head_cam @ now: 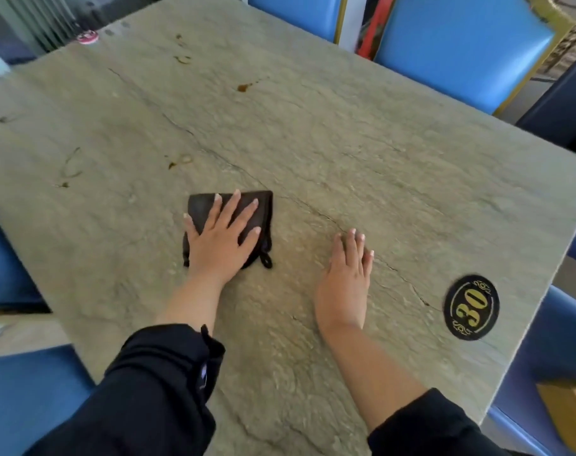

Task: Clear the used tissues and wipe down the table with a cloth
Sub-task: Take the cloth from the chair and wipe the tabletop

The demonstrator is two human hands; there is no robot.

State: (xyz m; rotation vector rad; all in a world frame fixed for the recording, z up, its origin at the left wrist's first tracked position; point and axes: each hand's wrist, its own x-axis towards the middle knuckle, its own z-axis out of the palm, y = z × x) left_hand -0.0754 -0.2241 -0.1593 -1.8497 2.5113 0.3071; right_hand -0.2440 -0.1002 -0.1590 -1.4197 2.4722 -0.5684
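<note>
Black sleeves (155,390) nearest; left hand (222,240) spread flat on folded dark-brown cloth (263,209); right hand (346,278) open, empty, on grey-green stone-patterned table (346,143).

One camera is sitting on the person's head, looking forward and steeply down over the counter (346,143). It is staying close: both forearms are entering from the bottom edge, and each grip is lying near the middle of the frame. Beyond the grips the counter is running away to blue chairs (461,44) at the top edge. The wide lens is bending the counter's edges.
</note>
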